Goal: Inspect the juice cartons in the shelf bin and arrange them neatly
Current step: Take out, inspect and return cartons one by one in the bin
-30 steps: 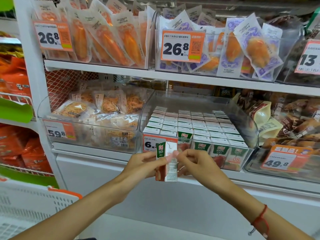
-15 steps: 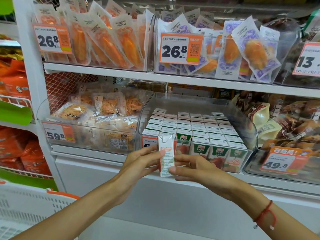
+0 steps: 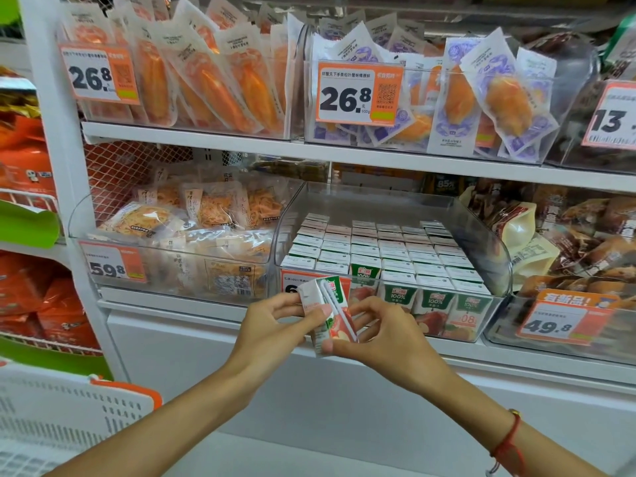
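While one juice carton [image 3: 327, 315] sits tilted, straw side showing, in front of the clear shelf bin [image 3: 495, 249], the left hand [image 3: 272, 325] and right hand [image 3: 382, 335] both pinch it in their fingers. Behind it, rows of cartons [image 3: 385, 256] fill that bin on the white shelf [image 3: 516, 359].

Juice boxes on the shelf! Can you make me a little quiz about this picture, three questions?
1. True or false: the small green-and-white juice carton with a white straw sits in the clear plastic shelf bin.
2. Which hands hold that carton? A) left hand only B) right hand only C) both
3. Fill in: the orange price tag on the upper shelf reads ____.

Key: 1 false, it is held, tilted, in front of the bin; 2 C; 3 26.8
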{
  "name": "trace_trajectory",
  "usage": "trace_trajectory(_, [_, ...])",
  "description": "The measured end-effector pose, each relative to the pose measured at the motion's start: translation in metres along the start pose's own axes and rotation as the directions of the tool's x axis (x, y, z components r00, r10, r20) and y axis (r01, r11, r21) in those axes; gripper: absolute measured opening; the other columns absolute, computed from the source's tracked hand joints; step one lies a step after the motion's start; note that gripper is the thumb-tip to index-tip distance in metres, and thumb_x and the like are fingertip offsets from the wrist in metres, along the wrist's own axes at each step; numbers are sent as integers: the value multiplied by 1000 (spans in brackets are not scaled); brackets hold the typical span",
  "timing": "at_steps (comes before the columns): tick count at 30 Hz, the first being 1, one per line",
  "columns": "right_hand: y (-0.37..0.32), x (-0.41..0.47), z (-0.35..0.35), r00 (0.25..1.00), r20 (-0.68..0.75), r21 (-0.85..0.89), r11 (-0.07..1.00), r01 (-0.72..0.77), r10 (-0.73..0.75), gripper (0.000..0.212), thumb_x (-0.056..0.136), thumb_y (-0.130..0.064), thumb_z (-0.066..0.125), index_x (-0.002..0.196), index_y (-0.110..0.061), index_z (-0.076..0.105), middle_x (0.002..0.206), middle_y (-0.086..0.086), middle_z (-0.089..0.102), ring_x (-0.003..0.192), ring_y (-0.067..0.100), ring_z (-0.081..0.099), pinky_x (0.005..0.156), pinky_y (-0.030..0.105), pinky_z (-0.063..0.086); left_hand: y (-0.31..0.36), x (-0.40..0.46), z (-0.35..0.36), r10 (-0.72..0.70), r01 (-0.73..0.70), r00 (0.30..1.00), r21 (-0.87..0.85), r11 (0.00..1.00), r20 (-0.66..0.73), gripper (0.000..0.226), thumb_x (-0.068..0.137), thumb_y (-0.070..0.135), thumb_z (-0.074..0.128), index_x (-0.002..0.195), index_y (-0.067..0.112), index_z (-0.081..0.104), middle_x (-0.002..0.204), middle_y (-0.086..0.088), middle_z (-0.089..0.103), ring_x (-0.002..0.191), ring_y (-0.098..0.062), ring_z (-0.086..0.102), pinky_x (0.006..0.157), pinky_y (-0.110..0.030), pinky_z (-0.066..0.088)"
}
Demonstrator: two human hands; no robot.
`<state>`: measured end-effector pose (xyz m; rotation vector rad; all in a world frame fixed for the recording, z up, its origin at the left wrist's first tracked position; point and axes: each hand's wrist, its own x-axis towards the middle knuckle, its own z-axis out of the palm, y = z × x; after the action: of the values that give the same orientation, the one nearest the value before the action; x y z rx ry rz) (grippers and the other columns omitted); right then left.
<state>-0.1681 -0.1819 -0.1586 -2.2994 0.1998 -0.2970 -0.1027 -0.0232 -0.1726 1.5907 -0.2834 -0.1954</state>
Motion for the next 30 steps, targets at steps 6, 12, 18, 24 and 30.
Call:
trace_trajectory(6, [4, 7, -10, 992, 113, 160, 985, -64, 46, 29, 77, -51, 72, 94, -29, 64, 88, -10, 69, 79, 1, 64, 71, 18, 56, 3, 2, -9, -80, 99, 986, -131, 986, 145, 19, 90, 21, 67, 109, 21, 69, 97, 3, 77, 90, -12, 74, 72, -19, 59])
trace_trajectory(12, [12, 13, -18, 947, 313, 357, 915, -188, 72, 25, 91, -33, 64, 114, -24, 67, 103, -4, 74, 95, 9, 69, 84, 26, 58, 8, 3, -12, -62, 109, 960, -161, 981, 273, 23, 96, 20, 59, 118, 20, 65, 105, 1, 76, 98, -14, 72, 80, -20, 58])
trace_trajectory(18, [14, 12, -26, 964, 260, 320, 947, -31, -56, 29, 85, -41, 65, 113, -43, 60, 105, -16, 72, 100, 3, 67, 90, 29, 56, 6, 2, -11, 134, -148, 946, 24, 989, 293, 29, 95, 23, 60, 117, 41, 55, 115, 21, 68, 103, 9, 63, 77, -6, 48])
trace_trajectory(24, [8, 9, -39, 953, 28, 337, 901, 275, -301, 37, 78, -40, 67, 113, -49, 62, 111, -25, 69, 106, -1, 64, 86, 17, 53, 3, -4, -8, 336, -404, 885, 170, 899, 324, 42, 96, 30, 55, 132, 47, 39, 133, 32, 51, 124, 12, 46, 91, -4, 44])
trace_trajectory(30, [10, 6, -43, 929, 13, 355, 870, 342, -371, 38, 77, -29, 73, 113, -39, 63, 117, -20, 68, 114, 6, 62, 89, 24, 55, 7, -5, -7, 421, -507, 847, 258, 822, 323, 44, 98, 24, 55, 127, 51, 37, 138, 31, 47, 130, 11, 39, 96, -8, 43])
